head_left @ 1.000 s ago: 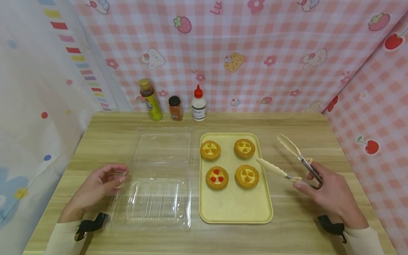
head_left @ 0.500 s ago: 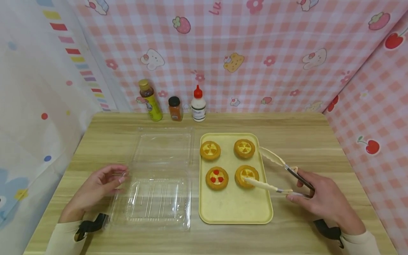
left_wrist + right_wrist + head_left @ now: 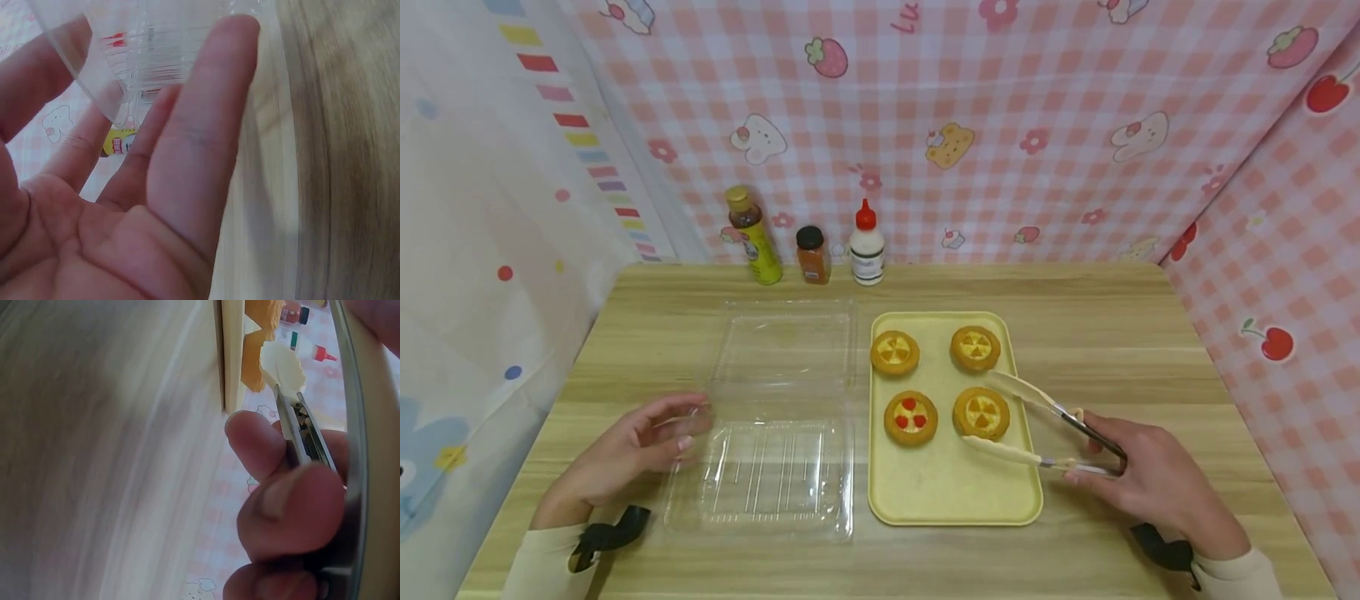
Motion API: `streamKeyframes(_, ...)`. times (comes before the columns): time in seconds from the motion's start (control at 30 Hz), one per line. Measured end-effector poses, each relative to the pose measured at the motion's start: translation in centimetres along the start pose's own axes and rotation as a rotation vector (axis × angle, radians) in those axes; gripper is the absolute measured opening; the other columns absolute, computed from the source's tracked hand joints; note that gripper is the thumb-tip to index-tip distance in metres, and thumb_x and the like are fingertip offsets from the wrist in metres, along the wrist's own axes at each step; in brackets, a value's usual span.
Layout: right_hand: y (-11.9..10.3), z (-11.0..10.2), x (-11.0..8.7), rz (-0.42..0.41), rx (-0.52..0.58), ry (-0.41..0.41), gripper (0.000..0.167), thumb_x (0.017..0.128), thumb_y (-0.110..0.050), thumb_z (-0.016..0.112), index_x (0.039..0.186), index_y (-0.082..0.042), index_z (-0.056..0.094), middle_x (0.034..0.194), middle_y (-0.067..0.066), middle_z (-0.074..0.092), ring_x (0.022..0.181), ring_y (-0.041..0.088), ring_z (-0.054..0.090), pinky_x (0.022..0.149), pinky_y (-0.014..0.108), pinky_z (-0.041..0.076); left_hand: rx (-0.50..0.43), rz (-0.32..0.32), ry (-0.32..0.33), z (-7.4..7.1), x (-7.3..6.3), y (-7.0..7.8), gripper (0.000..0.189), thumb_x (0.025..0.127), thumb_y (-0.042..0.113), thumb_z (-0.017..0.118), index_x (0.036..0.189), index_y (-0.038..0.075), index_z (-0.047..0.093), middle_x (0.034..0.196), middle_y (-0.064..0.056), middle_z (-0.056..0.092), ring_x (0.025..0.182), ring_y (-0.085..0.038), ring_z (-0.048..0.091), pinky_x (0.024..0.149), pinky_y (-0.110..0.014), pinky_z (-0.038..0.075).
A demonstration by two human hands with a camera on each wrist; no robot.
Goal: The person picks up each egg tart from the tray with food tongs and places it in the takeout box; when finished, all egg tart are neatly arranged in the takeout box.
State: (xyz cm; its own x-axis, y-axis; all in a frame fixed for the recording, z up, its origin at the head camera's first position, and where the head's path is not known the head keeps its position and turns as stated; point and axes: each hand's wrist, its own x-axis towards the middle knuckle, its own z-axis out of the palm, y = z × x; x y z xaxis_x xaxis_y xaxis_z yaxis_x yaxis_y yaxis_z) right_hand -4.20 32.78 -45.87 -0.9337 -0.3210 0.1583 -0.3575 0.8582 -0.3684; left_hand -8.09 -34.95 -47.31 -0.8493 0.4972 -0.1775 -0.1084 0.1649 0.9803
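Observation:
My left hand (image 3: 636, 446) pinches the left edge of an open clear plastic clamshell box (image 3: 847, 479); in the left wrist view the box wall (image 3: 94, 78) stands between its thumb and fingers. My right hand (image 3: 1157, 479) grips a pair of tongs (image 3: 1022, 389) with cream tips and metal arms. The spread tips flank the front right egg tart (image 3: 982, 414), one behind it, one in front. This tart lies on a pale yellow tray (image 3: 955, 500) with a red-dotted tart (image 3: 911, 418) and two more yellow-topped tarts. In the right wrist view, fingers wrap the tongs (image 3: 281, 369).
Along the table's back stand a yellow-labelled bottle (image 3: 762, 254), a black-capped jar (image 3: 814, 258) and a white squeeze bottle (image 3: 868, 254) with a red tip. The box's lid half (image 3: 786, 346) lies unfolded behind its base. Checked cloth (image 3: 887, 108) hangs behind the table.
My right hand has brought the tongs left and forward over the tray, their tips now closer together around the front right tart. My left hand and the box have shifted slightly right.

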Motion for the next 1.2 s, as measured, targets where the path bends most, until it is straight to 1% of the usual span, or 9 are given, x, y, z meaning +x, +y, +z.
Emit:
streamKeyframes(0.13, -0.2, 0.2, 0.1, -0.011, -0.032, 0.016, 0.078, 0.072, -0.054, 0.096, 0.132, -0.009, 0.073, 0.086, -0.014, 0.068, 0.058, -0.006, 0.034, 0.055, 0.019, 0.033, -0.003, -0.012, 0.0, 0.1, 0.0, -0.1, 0.053, 0.11, 0.0, 0.05, 0.159, -0.007, 0.032, 0.153, 0.008, 0.059, 0.132, -0.005, 0.064, 0.093, -0.044, 0.065)
streamKeyframes(0.27, -0.3, 0.3, 0.2, -0.019, -0.064, 0.036, 0.076, 0.07, -0.053, 0.096, 0.129, -0.01, 0.074, 0.085, -0.015, 0.068, 0.059, -0.006, 0.034, 0.055, 0.019, 0.034, -0.014, -0.014, -0.002, 0.2, 0.0, 0.0, 0.051, 0.111, 0.002, 0.049, 0.158, -0.008, 0.032, 0.156, 0.004, 0.056, 0.134, -0.004, 0.062, 0.096, -0.044, 0.064)
streamKeyframes(0.5, -0.2, 0.6, 0.3, -0.081, -0.102, 0.095, 0.071, 0.067, -0.05, 0.098, 0.122, -0.01, 0.078, 0.082, -0.017, 0.069, 0.059, -0.008, 0.037, 0.055, 0.022, 0.042, -0.013, -0.021, 0.012, 0.3, 0.1, 0.0, 0.05, 0.112, 0.003, 0.049, 0.158, -0.007, 0.033, 0.157, -0.002, 0.055, 0.134, -0.004, 0.061, 0.095, -0.045, 0.064)
streamKeyframes(0.73, -0.2, 0.6, 0.6, -0.103, -0.082, 0.111, 0.063, 0.068, -0.044, 0.099, 0.118, -0.012, 0.08, 0.08, -0.018, 0.069, 0.055, -0.011, 0.035, 0.053, 0.02, 0.039, -0.008, -0.02, 0.028, 0.4, 0.0, 0.0, 0.049, 0.112, 0.003, 0.049, 0.158, -0.005, 0.035, 0.156, -0.001, 0.056, 0.134, -0.003, 0.062, 0.094, -0.045, 0.065)
streamKeyframes(0.93, -0.1, 0.4, 0.6, -0.107, -0.073, 0.109, 0.064, 0.067, -0.041, 0.1, 0.119, -0.009, 0.08, 0.081, -0.017, 0.07, 0.054, -0.011, 0.034, 0.052, 0.019, 0.038, 0.002, -0.019, 0.04, 0.6, 0.1, 0.0, 0.049, 0.111, 0.004, 0.05, 0.158, -0.003, 0.036, 0.157, -0.004, 0.055, 0.134, -0.004, 0.062, 0.093, -0.046, 0.065)
streamKeyframes(1.03, -0.1, 0.2, 0.7, -0.118, -0.073, 0.112, 0.063, 0.067, -0.041, 0.1, 0.118, -0.009, 0.08, 0.081, -0.018, 0.07, 0.054, -0.011, 0.033, 0.051, 0.017, 0.036, 0.008, -0.021, 0.048, 0.6, 0.2, 0.1, 0.05, 0.111, 0.004, 0.05, 0.158, -0.002, 0.037, 0.157, -0.002, 0.055, 0.134, -0.004, 0.062, 0.093, -0.046, 0.065)
streamKeyframes(1.2, -0.5, -0.4, 1.2, -0.15, -0.06, 0.123, 0.058, 0.067, -0.039, 0.1, 0.115, -0.013, 0.08, 0.081, -0.019, 0.068, 0.053, -0.012, 0.032, 0.049, 0.013, 0.031, 0.002, -0.019, 0.044, 0.5, 0.2, 0.0, 0.051, 0.111, 0.002, 0.051, 0.159, -0.001, 0.036, 0.157, 0.006, 0.055, 0.134, -0.004, 0.062, 0.093, -0.046, 0.065)
